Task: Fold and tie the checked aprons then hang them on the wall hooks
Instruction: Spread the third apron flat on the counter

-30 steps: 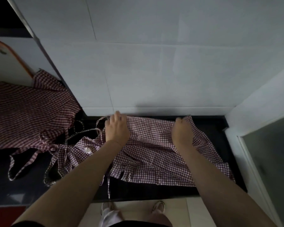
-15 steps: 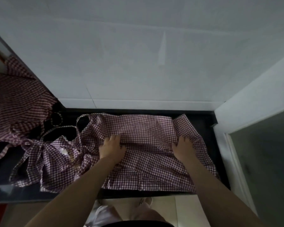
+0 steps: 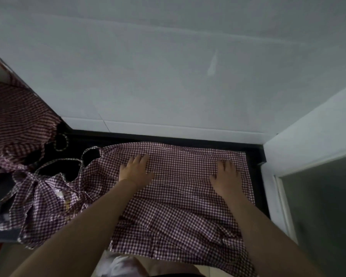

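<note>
Pressing flat: both hands lie palm-down on the red-and-white checked cotton apron [image 3: 180,196] spread over the black glossy surface [image 3: 254,156]. Left hand [image 3: 135,170] has fingers straight and slightly spread, holding nothing, just resting on the cloth. Right hand [image 3: 226,176] is the same: fingers extended, thumb out toward the left hand, flat on the fabric, no pinch visible. The hands are well apart, with smooth cloth between them.

Beyond the fingertips the apron's far edge runs close to the white tiled wall [image 3: 168,86], with a strip of black surface between. Behind the wrists, toward the person, the cloth gets wrinkled and its near hem hangs over the surface edge. Just outside the right hand the apron's side edge sits near the end of the surface.

Outside the left hand the apron's bib and thin checked straps [image 3: 68,160] lie bunched and looped on the surface. Further out on that side a second red-and-white checked apron [image 3: 16,120] lies heaped, partly out of frame.

Outside the right forearm is a dark grey panel [image 3: 324,206] in a white frame.
</note>
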A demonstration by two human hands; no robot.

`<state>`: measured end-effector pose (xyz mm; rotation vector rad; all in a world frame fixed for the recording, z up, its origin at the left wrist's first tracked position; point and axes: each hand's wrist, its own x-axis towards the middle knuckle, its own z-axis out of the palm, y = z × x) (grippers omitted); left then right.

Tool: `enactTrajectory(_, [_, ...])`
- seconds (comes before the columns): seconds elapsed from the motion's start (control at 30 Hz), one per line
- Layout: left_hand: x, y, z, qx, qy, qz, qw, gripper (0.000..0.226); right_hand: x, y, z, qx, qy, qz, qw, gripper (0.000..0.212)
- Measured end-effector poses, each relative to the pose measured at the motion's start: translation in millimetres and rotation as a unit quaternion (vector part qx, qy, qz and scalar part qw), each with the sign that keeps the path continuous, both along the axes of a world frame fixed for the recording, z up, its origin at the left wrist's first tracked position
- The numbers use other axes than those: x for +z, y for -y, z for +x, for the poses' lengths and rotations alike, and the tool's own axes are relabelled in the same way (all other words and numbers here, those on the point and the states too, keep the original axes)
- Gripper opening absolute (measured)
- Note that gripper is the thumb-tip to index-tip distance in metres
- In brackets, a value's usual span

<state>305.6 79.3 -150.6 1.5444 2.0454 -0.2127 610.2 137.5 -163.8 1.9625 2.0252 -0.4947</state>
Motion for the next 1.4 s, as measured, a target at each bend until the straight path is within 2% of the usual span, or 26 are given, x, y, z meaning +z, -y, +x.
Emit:
enactTrajectory(0.1, [-1.0,-7.3,-7.6,-0.034,0.007,-0.018,0.999,0.083,5.0,1.3,-20.0,0.035,-0.006,0.076,0.996,0.065])
enactTrajectory(0.2, [-4.7,-4.2,-7.8,-0.05,0.004,-0.05,0.997,0.088,7.7,12.8,-51.4,0.097,-0.056,0.051,0.992,0.065])
enactTrajectory(0.3, [-5.8,-1.1,-6.1,-0.057,0.003,-0.058,0.997,0.092,2.7,19.5,-60.4,0.095,-0.016,-0.027,0.995,0.091])
enactTrajectory(0.37, [-3.4,1.4,-4.5,-0.061,0.002,-0.077,0.995,0.093,-0.6,18.0,-54.1,0.078,0.011,-0.045,0.996,0.107])
enactTrajectory(0.47, [8.8,14.8,-4.1,-0.061,-0.014,-0.096,0.993,0.089,0.1,12.2,-51.4,0.068,0.017,-0.05,0.996,0.117])
enactTrajectory(0.53, [22.4,29.8,-3.0,-0.063,-0.052,-0.06,0.995,0.08,4.6,11.7,-59.3,0.054,0.008,-0.048,0.997,0.118])
enactTrajectory(0.6, [30.1,42.1,0.4,-0.049,-0.103,0.019,0.993,0.058,10.5,16.6,-73.3,0.069,0.019,0.002,0.997,0.106])
enactTrajectory(0.63, [31.6,47.0,1.9,-0.035,-0.121,0.048,0.991,0.049,16.2,23.0,-81.8,0.095,0.013,0.05,0.994,0.089])
enactTrajectory(0.7, [30.1,53.5,4.3,-0.017,-0.109,0.024,0.994,0.043,25.3,37.6,-100.9,0.16,-0.051,0.153,0.974,0.045])
enactTrajectory(0.73, [26.9,57.0,4.7,-0.015,-0.094,-0.012,0.995,0.046,29.9,46.7,-109.6,0.181,-0.093,0.156,0.967,0.028])
enactTrajectory(0.8, [16.7,65.8,4.3,-0.024,-0.072,-0.056,0.996,0.052,40.6,68.1,-123.7,0.197,-0.156,0.058,0.966,0.013])
enactTrajectory(0.87, [9.8,77.9,2.4,-0.032,-0.052,-0.05,0.997,0.057,43.2,87.8,-134.8,0.199,-0.154,-0.094,0.963,0.027])
enactTrajectory(0.93, [6.1,89.0,-1.0,-0.043,-0.037,-0.033,0.998,0.067,40.9,108.8,-140.0,0.211,-0.08,-0.209,0.952,0.062])
enactTrajectory(0.97, [6.0,94.8,-2.5,-0.054,-0.028,-0.036,0.997,0.076,38.1,123.0,-139.7,0.218,-0.048,-0.227,0.948,0.077])
enactTrajectory(1.03, [7.3,107.6,-9.5,-0.101,-0.024,-0.03,0.994,0.095,31.4,156.4,-138.0,0.213,-0.009,-0.162,0.963,0.088])
enactTrajectory(1.13, [7.7,127.3,-11.5,-0.205,-0.073,-0.017,0.976,0.101,18.6,191.0,-137.7,0.184,0.015,-0.033,0.982,0.074])
enactTrajectory(1.23, [7.3,140.2,-9.8,-0.221,-0.099,0.021,0.97,0.078,11.1,203.2,-138.3,0.165,0.02,0.054,0.985,0.041])
enactTrajectory(1.33, [10.2,149.6,-10.8,-0.224,-0.079,0.092,0.967,0.035,6.7,213.9,-133.0,0.155,0.024,0.095,0.983,0.031])
enactTrajectory(1.4, [14.1,152.8,-15.8,-0.215,-0.077,0.141,0.963,0.018,18.2,220.0,-132.4,0.128,0.044,0.077,0.988,0.024])
